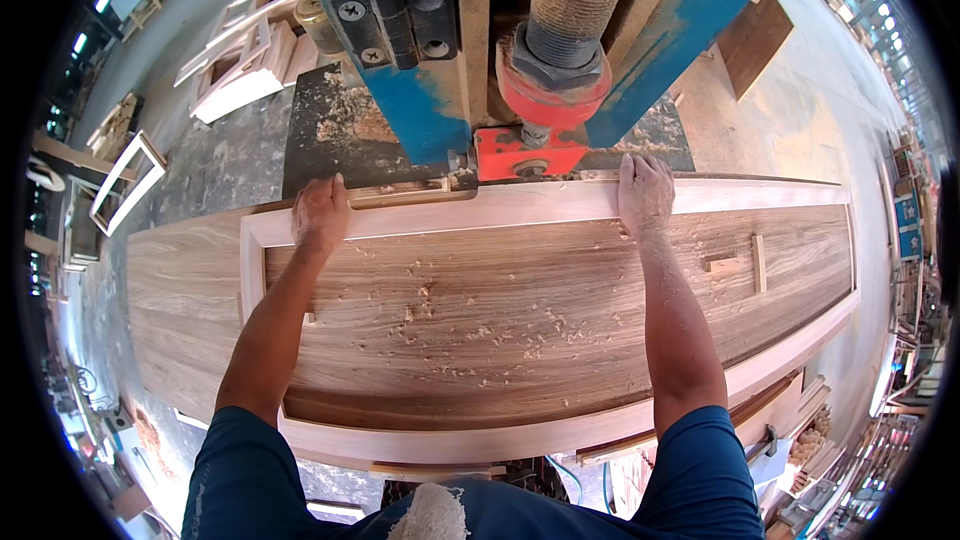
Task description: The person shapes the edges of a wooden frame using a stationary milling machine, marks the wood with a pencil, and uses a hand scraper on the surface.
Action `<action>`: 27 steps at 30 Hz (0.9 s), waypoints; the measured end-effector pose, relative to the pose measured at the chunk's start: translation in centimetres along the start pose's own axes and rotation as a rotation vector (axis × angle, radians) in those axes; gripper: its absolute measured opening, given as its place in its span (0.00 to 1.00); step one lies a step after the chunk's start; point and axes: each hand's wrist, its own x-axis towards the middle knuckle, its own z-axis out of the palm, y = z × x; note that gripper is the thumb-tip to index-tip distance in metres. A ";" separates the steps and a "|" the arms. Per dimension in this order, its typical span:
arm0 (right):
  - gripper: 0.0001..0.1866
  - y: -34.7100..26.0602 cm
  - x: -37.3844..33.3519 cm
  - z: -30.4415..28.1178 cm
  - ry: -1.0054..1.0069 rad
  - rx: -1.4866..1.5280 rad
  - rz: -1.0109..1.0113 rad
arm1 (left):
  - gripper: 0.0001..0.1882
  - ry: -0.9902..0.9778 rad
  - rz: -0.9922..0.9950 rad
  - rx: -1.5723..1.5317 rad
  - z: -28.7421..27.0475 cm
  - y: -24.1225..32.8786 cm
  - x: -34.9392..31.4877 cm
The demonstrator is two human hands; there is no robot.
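Observation:
A long, pale wooden frame [560,203] lies across in front of me on a wood-grain board [185,260]. My left hand [322,212] is closed over the frame's far rail near its left end, fingers curled over the outer edge. Farther right along the same rail, my right hand [647,195] grips it in the same way, dusted with sawdust. Between my hands, a red metal block [530,150] of a blue machine [415,110] stands at the rail's far edge. Whether it touches the rail, I cannot tell.
Shavings [430,290] are scattered on the board inside the frame. Two small wood strips lie there at the right, one of them an upright strip [759,262]. A dark machine table [340,145] extends behind the rail. Stacked pale frames [245,70] stand at the back left.

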 end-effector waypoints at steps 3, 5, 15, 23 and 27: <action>0.19 -0.1 -0.1 0.0 0.008 0.004 -0.004 | 0.20 -0.009 -0.007 -0.004 -0.1 0.0 0.0; 0.19 -0.2 -0.1 -0.1 0.007 0.009 -0.009 | 0.20 -0.001 -0.006 -0.004 0.0 -0.2 0.0; 0.20 -0.1 -0.1 0.2 0.027 0.017 -0.009 | 0.21 -0.026 -0.028 0.003 -0.1 -0.1 0.1; 0.20 -0.3 -0.2 -0.1 0.021 0.011 0.002 | 0.22 -0.027 -0.036 -0.001 -0.1 -0.1 0.1; 0.19 -0.3 -0.1 0.0 0.021 0.011 -0.001 | 0.21 -0.024 -0.043 0.005 0.1 -0.4 0.2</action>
